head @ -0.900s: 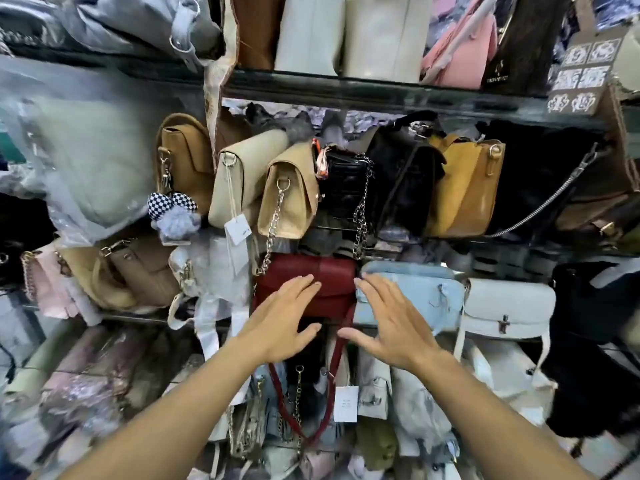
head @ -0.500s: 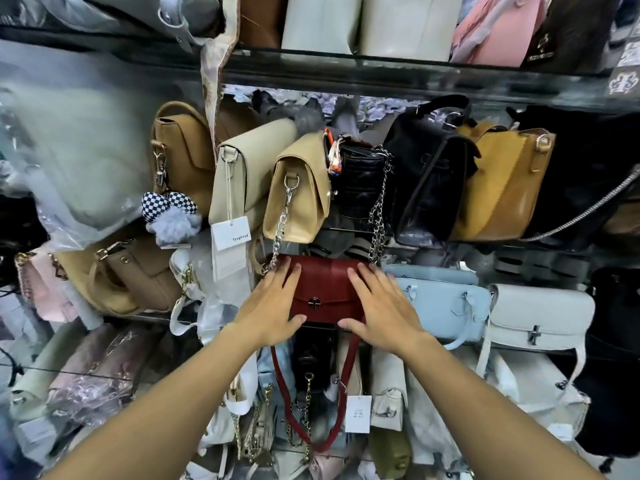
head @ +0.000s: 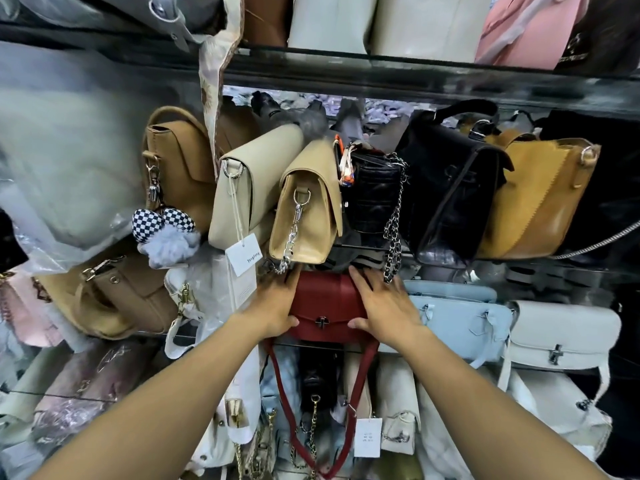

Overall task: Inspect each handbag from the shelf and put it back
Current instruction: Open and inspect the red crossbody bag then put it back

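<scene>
A dark red handbag [head: 327, 303] with a small metal clasp lies on the middle shelf, wedged between other bags. Its red strap [head: 360, 393] hangs down in a loop below the shelf. My left hand [head: 275, 306] holds the bag's left end, fingers over the top and thumb on the front flap. My right hand [head: 384, 306] holds the right end the same way. The back of the bag is hidden under the bags above.
A beige chain bag [head: 304, 209], a cream bag [head: 252, 188] and a black quilted bag [head: 374, 195] hang close above. A light blue bag [head: 460, 320] and a white bag [head: 564, 334] sit to the right. The glass shelf [head: 415, 81] above carries more bags.
Both hands moved forward from in front of the shelf onto the red handbag and closed around its two ends. The view has come closer to the shelf.
</scene>
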Demonstrator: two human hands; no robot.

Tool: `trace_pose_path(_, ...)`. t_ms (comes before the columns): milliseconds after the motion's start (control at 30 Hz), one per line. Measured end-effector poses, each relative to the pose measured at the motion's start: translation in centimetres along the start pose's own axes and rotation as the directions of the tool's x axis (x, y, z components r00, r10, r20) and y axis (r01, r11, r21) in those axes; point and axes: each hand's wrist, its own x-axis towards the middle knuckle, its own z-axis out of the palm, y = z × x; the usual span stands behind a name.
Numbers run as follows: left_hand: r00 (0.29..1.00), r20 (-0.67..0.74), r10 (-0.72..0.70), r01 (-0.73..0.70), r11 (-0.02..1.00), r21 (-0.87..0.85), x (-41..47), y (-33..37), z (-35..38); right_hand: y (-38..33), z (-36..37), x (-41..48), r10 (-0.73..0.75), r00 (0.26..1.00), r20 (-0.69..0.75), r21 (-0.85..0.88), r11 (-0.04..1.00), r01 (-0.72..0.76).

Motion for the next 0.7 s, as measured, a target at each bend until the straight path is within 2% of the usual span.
trace_pose_path(233, 0.998, -0.028, -0.052, 0.051, 0.998, -0.04, 0.0, -0.02, -0.04, -0.32, -0.23, -0.4, -0.005, 0.999, -0.043, -0.014, 1.0, 0.005)
trace_pose_path(467, 0.995, 0.031, -0.097, 0.099, 0.992, -0.073, 0.0, -0.22, -0.5, -0.15, -0.43, -0.83, -0.01, 0.998, -0.061, 0.053, 0.999, 0.013)
trace_pose_path(700, 0.994, 0.035, -0.108, 0.112, 0.975, -0.191, 0.13, -0.35, -0.84, 0.52, 0.18, -0.79, -0.023, 0.997, -0.072, 0.049, 0.998, 0.027)
